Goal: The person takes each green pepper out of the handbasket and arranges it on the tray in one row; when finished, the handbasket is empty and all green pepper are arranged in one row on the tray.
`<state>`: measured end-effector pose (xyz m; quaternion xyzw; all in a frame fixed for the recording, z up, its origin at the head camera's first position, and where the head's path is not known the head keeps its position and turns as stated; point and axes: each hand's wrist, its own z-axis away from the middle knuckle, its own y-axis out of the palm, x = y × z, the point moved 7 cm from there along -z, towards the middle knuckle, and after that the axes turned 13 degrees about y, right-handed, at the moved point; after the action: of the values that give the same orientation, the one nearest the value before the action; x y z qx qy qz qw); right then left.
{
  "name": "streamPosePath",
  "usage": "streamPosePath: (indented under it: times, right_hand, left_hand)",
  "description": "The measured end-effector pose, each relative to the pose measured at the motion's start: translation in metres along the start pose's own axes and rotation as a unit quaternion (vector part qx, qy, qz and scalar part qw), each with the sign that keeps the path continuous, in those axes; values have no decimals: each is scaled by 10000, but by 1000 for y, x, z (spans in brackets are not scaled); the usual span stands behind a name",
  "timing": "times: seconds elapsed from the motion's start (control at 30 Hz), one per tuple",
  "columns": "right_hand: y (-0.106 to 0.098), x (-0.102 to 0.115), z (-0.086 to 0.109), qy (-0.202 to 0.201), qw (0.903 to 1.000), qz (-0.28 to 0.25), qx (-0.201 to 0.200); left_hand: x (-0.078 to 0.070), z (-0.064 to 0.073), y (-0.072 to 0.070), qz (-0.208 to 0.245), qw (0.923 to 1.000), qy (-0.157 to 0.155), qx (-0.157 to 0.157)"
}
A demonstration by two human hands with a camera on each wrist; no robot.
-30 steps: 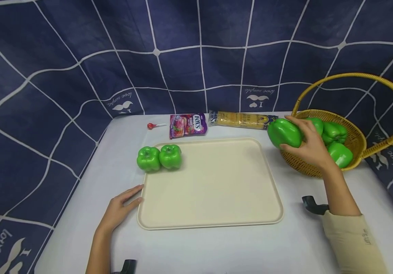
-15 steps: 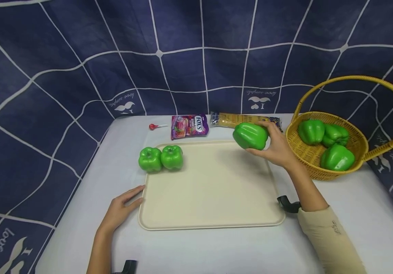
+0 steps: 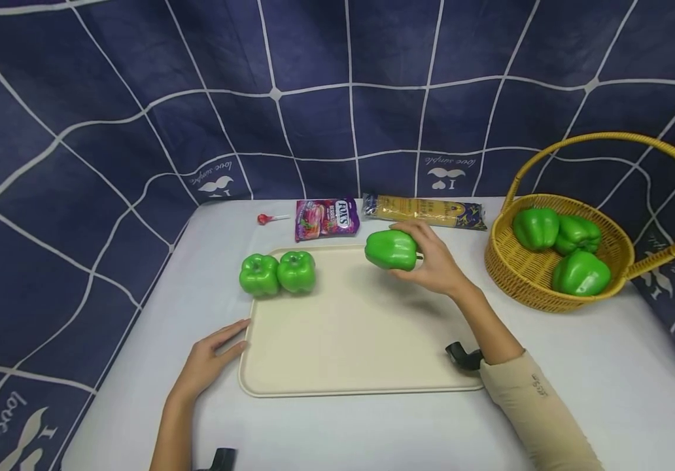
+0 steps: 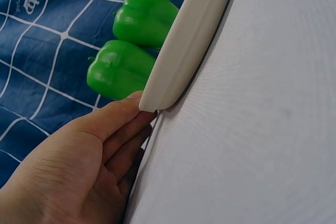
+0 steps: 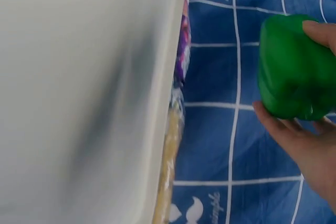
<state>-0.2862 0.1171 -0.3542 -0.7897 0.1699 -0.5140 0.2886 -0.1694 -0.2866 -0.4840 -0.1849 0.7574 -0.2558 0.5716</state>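
Observation:
My right hand (image 3: 432, 261) grips a green bell pepper (image 3: 390, 250) on its side above the back part of the cream tray (image 3: 349, 347). The right wrist view shows thumb and fingers on opposite sides of that pepper (image 5: 294, 72). Two more green peppers, a left one (image 3: 259, 275) and a right one (image 3: 296, 271), stand side by side at the tray's back left corner. My left hand (image 3: 208, 360) rests at the tray's left edge, its fingers loosely straight. In the left wrist view the fingertips of the left hand (image 4: 79, 156) touch the tray rim (image 4: 184, 40).
A wicker basket (image 3: 508, 281) with a tall handle holds three green peppers at the right. Along the back lie a red lollipop (image 3: 263, 219), a purple candy bag (image 3: 327, 219) and a long yellow packet (image 3: 422, 210). A dark blue checked cloth (image 3: 314, 118) hangs behind.
My right hand has carried the pepper leftward from beside the basket to over the tray. The left hand stays at the tray's edge.

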Motion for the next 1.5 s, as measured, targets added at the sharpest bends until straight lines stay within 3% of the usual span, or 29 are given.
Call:
streamPosePath:
  times: [0.17, 0.3, 0.53, 0.83, 1.2, 1.5]
  right_hand:
    - [20, 5, -2, 198, 9985, -312, 405]
    - [32, 9, -3, 187, 9976, -426, 509]
    - [44, 19, -5, -205, 9989, -123, 395]
    - [64, 12, -14, 336, 9970, 103, 683]
    - [98, 8, -25, 243, 9904, 725, 1153]
    - [106, 10, -29, 346, 9836, 972, 1482]
  left_hand:
    - [1, 0, 0, -62, 10000, -11, -7]
    - [1, 0, 1, -73, 10000, 10, -18]
    - [-1, 1, 0, -28, 10000, 42, -24]
    - [-2, 0, 0, -42, 10000, -20, 1]
    - [-1, 0, 0, -75, 10000, 6, 2]
    - [-1, 0, -1, -129, 9999, 83, -3]
